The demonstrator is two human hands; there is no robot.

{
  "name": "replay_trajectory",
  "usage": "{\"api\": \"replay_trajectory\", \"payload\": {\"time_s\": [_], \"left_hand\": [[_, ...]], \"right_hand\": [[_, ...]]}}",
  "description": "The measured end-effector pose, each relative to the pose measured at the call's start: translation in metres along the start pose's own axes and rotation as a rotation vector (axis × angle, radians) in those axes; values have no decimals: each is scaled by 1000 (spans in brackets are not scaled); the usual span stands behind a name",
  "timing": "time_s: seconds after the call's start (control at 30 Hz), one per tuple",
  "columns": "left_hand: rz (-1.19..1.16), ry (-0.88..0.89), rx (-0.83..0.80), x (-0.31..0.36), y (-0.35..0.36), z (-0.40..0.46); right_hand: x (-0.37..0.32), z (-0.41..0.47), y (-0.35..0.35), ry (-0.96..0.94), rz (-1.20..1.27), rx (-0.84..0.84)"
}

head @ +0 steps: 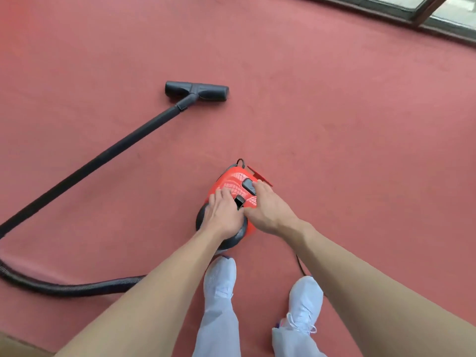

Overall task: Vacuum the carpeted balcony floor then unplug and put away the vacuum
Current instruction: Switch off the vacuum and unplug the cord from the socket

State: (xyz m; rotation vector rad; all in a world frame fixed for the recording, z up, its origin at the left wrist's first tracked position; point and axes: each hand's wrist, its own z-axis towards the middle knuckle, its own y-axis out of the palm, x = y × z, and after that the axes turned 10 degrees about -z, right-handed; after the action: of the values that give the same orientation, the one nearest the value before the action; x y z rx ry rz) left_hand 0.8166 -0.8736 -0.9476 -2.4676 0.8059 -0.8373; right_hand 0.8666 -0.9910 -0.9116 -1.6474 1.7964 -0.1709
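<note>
A red vacuum body (233,186) is sitting on the red carpet (334,124), just ahead of the person's white shoes (305,302). The left hand (224,215) is lying flat over the near end of the body, its fingers straight and close together, its thumb resting beside a small black tab (239,201). The right hand (270,210) is reaching across the top, its fingers extended and slightly apart, their tips touching a black button (248,186); whether they are pressing it cannot be told. White line markings are showing on the red casing, but no brand or writing is legible. A black ribbed hose (77,288) is curving over the carpet at the left and joining a black tube (103,155), which is ending at the floor nozzle (197,90), well apart from the body. A thin black cord (300,266) is trailing beside the right forearm. A dark window frame (422,16) is bordering the upper right corner.
</note>
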Motion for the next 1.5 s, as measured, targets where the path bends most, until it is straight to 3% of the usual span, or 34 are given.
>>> {"api": "replay_trajectory", "payload": {"time_s": [0.13, 0.27, 0.63, 0.83, 0.93, 1.03, 1.1, 1.33, 1.5], "left_hand": [[-9, -92, -10, -22, 39, 16], [136, -41, 214, -29, 61, 14], [233, 6, 412, -28, 77, 20], [255, 11, 377, -27, 76, 23], [195, -29, 269, -24, 71, 19], [97, -117, 16, -20, 48, 19], [-12, -193, -128, -18, 18, 16], [-74, 46, 20, 105, -134, -37], [-170, 175, 62, 200, -212, -113]], "right_hand": [[12, 39, 30, -20, 7, -1], [18, 57, 50, 46, 49, -15], [10, 73, 58, 127, 66, 41], [14, 80, 63, 183, 81, 55], [16, 80, 53, 196, 56, -47], [13, 68, 28, 195, 78, -170], [5, 49, 7, 174, 84, -123], [-42, -44, -115, 22, -167, 70], [-76, -141, -228, 89, -164, 398]]}}
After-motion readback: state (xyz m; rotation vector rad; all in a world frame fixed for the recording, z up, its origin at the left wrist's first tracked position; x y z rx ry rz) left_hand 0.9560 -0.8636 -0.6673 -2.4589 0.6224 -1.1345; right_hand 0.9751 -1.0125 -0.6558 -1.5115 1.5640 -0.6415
